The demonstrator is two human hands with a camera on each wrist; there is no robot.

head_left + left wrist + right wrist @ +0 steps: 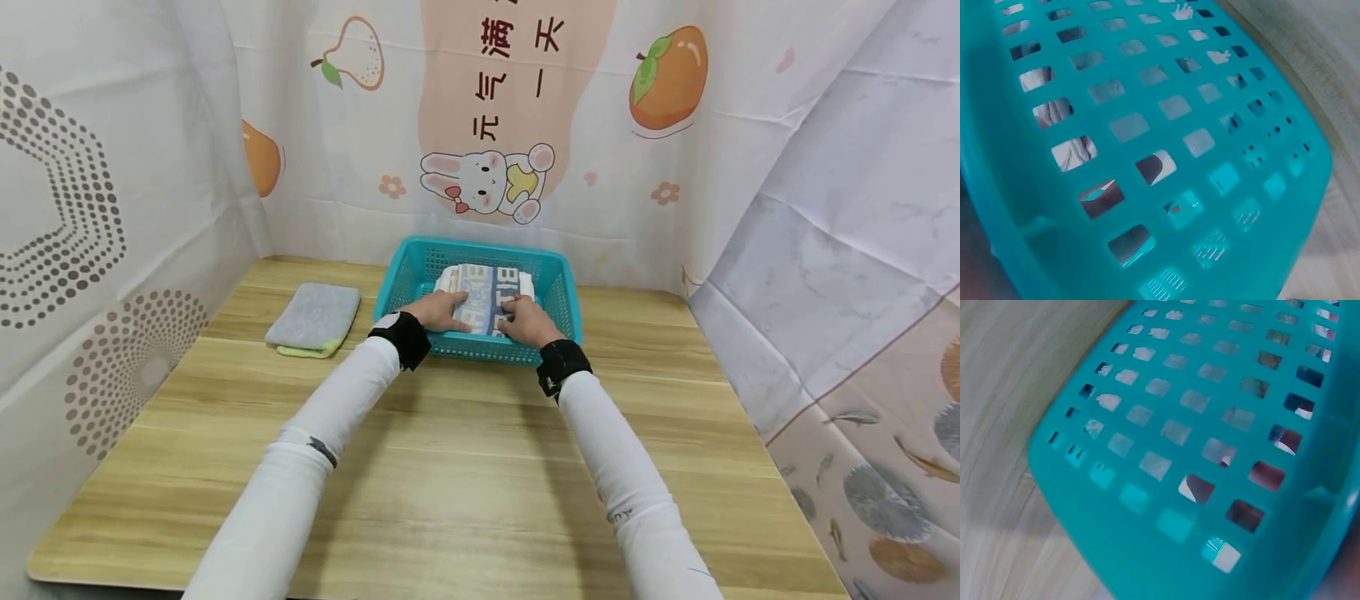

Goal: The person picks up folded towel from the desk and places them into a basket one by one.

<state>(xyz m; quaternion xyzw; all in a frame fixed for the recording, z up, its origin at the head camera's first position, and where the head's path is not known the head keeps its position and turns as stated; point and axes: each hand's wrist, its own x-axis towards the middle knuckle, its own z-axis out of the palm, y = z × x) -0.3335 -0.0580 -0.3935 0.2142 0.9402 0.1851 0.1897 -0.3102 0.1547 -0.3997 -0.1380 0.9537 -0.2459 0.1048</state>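
A folded towel (487, 298) with a blue, white and beige pattern lies on top of white cloth inside a turquoise basket (487, 348). My left hand (437, 310) reaches over the basket's front rim and grips the towel's near left side, thumb on top. On the near right side, my right hand (529, 322) holds it with bent fingers. The left wrist view shows the basket's perforated wall (1147, 106), with bits of white cloth and skin through the holes. Similar bits show behind the wall (1172, 431) in the right wrist view; most fingers are hidden there.
A grey folded cloth (315, 317) with a yellow-green edge lies left of the basket on the wooden table (450, 467). Printed curtains (337, 167) hang behind the table and along both sides. The basket stands near the table's back edge.
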